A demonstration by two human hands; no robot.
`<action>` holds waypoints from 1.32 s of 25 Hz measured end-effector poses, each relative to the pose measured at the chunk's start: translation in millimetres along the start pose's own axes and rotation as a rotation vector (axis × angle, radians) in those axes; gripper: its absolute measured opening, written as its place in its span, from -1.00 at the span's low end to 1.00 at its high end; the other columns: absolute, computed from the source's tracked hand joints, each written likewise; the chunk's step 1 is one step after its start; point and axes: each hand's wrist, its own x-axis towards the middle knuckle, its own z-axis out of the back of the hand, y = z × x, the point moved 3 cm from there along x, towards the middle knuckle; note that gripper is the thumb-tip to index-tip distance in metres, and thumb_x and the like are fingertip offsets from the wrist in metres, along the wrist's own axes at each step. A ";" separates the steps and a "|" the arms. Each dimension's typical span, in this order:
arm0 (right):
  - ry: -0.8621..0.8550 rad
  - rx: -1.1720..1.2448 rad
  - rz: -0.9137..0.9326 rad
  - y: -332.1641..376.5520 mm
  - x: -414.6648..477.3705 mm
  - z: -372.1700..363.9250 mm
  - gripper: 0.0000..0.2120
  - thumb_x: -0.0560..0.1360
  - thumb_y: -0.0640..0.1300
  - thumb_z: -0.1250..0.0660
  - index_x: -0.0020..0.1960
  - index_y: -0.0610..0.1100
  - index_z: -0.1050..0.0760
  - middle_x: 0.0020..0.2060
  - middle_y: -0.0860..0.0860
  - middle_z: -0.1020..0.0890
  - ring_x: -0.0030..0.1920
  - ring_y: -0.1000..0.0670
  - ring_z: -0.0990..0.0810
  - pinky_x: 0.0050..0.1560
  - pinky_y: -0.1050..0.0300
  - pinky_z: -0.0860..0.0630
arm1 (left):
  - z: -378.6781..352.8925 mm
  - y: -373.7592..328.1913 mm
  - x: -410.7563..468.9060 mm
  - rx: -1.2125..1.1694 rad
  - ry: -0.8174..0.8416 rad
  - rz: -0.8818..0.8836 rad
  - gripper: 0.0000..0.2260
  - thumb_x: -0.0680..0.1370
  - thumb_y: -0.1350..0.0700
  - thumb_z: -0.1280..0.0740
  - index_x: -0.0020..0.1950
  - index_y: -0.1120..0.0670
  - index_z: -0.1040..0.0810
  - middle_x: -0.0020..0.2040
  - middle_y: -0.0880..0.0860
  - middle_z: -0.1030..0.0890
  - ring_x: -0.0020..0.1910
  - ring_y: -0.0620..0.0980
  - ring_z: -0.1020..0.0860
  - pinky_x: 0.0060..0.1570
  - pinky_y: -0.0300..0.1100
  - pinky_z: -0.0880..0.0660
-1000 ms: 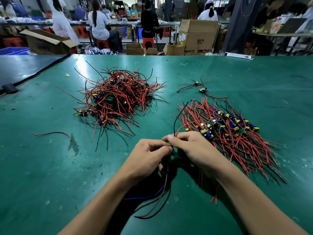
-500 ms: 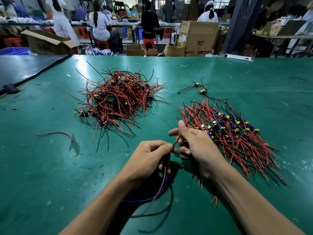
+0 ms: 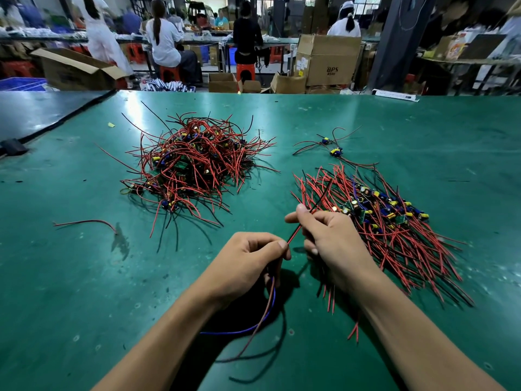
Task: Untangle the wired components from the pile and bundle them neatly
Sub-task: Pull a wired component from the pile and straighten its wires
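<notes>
Green tabletop [image 3: 70, 292]. Items lying or held, left to right:

Loose red wire [image 3: 84, 222]: lying alone at near left, well apart from the rest.

Tangled pile [image 3: 194, 162]: sitting left of centre, farther out; red and black leads are sticking out in all directions, with small yellow and blue parts showing among them.

Left hand [image 3: 242, 266]: hovering near centre, its grip closing thumb against forefinger on the lower end of a red lead [image 3: 293, 235]. A blue wire [image 3: 253, 325] and dark wires are trailing from under this hand, looping toward the near edge.

Right hand [image 3: 332, 244]: sitting just right of the left one, thumb and fingers pinching the same red lead higher up; a black lead [image 3: 321, 197] is rising from that grip toward the far right.

Sorted bundle [image 3: 380, 221]: lying at right, touching the right hand's far side; its red leads are running roughly parallel, with components gathered along the far-right edge.

Two stray components [image 3: 331, 146]: lying beyond the bundle, thin leads spreading from them.

Far background: people are working at benches among cardboard boxes [image 3: 328, 60].
</notes>
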 end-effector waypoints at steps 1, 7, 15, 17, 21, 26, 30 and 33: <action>-0.035 0.042 -0.001 0.6 1.1 1.6 -0.66 0.63 -0.01 -0.29 -0.10 -0.25 -0.64 -0.49 0.06 -0.31 -0.60 0.11 -0.20 -0.56 0.28 -0.10 | 0.0 -0.7 -0.6 0.003 0.008 -0.002 -0.77 0.61 0.20 -0.26 -0.22 0.14 -0.58 -0.42 0.16 -0.48 -0.46 0.04 -0.46 -0.39 -0.21 -0.37; -0.104 0.286 -0.081 5.5 2.3 5.6 -0.61 0.64 0.05 -0.25 -0.15 -0.21 -0.63 -0.44 0.04 -0.32 -0.62 0.15 -0.14 -0.62 0.31 -0.08 | 2.7 0.7 -3.8 0.012 0.086 0.012 -0.78 0.61 0.18 -0.27 -0.20 0.16 -0.60 -0.42 0.16 -0.50 -0.46 0.00 -0.44 -0.40 -0.33 -0.37; 0.149 0.604 -0.382 13.3 1.1 12.4 -0.59 0.54 0.04 -0.27 -0.40 -0.14 -0.56 -0.48 0.05 -0.37 -0.68 0.13 -0.13 -0.60 0.30 -0.09 | 7.0 6.9 -5.0 -0.015 0.138 0.037 -0.81 0.59 0.12 -0.33 -0.18 0.09 -0.66 -0.40 0.07 -0.55 -0.43 0.00 -0.46 -0.39 -0.27 -0.40; 0.136 0.527 -0.337 10.2 2.5 9.4 -0.51 0.57 0.21 -0.22 -0.17 -0.18 -0.65 -0.46 0.06 -0.37 -0.65 0.15 -0.14 -0.62 0.32 -0.07 | 8.6 8.4 -4.3 -0.079 0.075 0.068 -0.81 0.59 0.15 -0.33 -0.19 0.11 -0.66 -0.38 0.09 -0.59 -0.47 -0.02 -0.49 -0.44 -0.28 -0.40; 0.066 0.123 -0.062 5.2 -1.7 4.9 -0.55 0.49 0.24 -0.32 0.05 -0.15 -0.65 -0.37 0.07 -0.49 -0.56 0.13 -0.29 -0.56 0.30 -0.24 | 18.9 7.1 1.5 -0.401 -0.216 0.161 -0.86 0.56 0.17 -0.33 -0.17 0.14 -0.60 -0.26 0.15 -0.68 -0.43 0.03 -0.61 -0.45 -0.25 -0.47; 0.213 -0.601 0.422 -1.0 -24.0 -24.4 -0.79 0.38 0.10 -0.56 -0.18 -0.01 -0.64 -0.38 0.11 -0.59 -0.37 0.21 -0.48 -0.29 0.35 -0.39 | 30.6 -0.1 3.7 -0.467 -0.418 0.097 -0.88 0.55 0.03 -0.33 -0.13 0.04 -0.48 -0.06 0.08 -0.72 -0.38 -0.14 -0.52 -0.34 -0.21 -0.36; 0.106 -0.390 0.432 -1.8 -29.3 -35.3 -0.63 0.44 0.30 -0.38 -0.22 -0.01 -0.59 -0.42 0.14 -0.57 -0.43 0.20 -0.45 -0.37 0.36 -0.35 | 22.9 -1.1 2.4 -0.529 -0.356 0.103 -0.79 0.41 -0.06 -0.39 -0.10 0.04 -0.49 -0.04 0.05 -0.72 -0.27 -0.07 -0.54 -0.21 -0.11 -0.42; 0.099 0.076 0.176 3.4 -23.6 -33.9 -0.67 0.52 0.21 -0.34 -0.23 0.00 -0.67 -0.43 0.07 -0.53 -0.56 0.10 -0.36 -0.54 0.28 -0.28 | 18.4 -0.4 3.3 -0.622 -0.272 0.075 -0.80 0.36 -0.02 -0.45 -0.12 0.04 -0.56 -0.18 -0.01 -0.69 -0.36 -0.11 -0.52 -0.36 -0.28 -0.41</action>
